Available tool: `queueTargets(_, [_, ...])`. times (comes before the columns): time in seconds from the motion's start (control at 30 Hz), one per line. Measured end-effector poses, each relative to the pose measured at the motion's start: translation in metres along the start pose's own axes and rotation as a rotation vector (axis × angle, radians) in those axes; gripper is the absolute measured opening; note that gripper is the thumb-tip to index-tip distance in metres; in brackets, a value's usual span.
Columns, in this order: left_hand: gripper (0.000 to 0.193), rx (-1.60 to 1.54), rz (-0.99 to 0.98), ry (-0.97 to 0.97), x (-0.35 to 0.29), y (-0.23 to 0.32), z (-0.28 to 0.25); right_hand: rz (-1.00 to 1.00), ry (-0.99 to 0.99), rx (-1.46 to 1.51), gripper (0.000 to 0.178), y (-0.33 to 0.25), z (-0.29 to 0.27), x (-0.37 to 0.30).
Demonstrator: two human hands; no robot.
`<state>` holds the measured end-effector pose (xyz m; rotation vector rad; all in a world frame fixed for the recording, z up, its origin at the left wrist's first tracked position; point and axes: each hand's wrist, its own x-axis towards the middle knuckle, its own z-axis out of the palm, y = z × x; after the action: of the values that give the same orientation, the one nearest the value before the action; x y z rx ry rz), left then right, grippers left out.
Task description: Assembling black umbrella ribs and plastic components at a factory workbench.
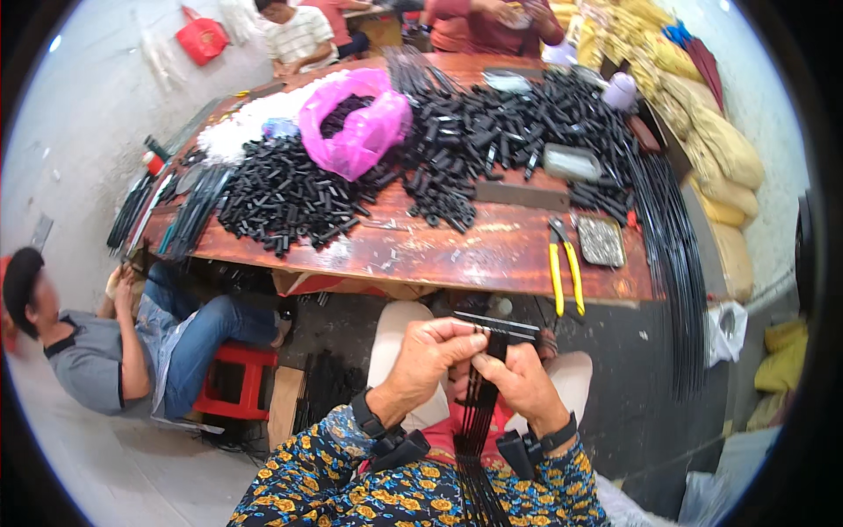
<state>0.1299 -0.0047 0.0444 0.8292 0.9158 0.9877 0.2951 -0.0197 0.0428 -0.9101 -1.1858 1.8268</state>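
Note:
My left hand (432, 351) and my right hand (522, 379) meet over my lap, both pinching a bundle of thin black rods (475, 422) that hangs down between my forearms. At the top of the bundle a small black tube piece (497, 344) sits between my fingertips, and a few rods (505, 323) stick out sideways to the right. Both wrists wear black bands, and my sleeves are blue with yellow flowers.
A red-brown wooden table (492, 255) ahead holds heaps of short black tubes (290, 198), a pink plastic bag (358, 123), yellow-handled pliers (564, 272), a small metal tray (601, 241) and long black rods (676, 263) along its right edge. A person sits on a red stool (235, 379) at left; others sit beyond the table.

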Motion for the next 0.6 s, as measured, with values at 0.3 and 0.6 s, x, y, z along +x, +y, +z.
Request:
queueTargets(0.3, [0.034,0.132,0.115,0.087,0.007,0.027,-0.057,0.146,0.046,-0.027,0.03,-0.012,0.002,-0.004])
queueTargets(0.6, [0.032,0.432,0.346,0.374,0.086,0.081,-0.113,0.119,0.017,-0.017,0.031,-0.008,0.0,-0.002])
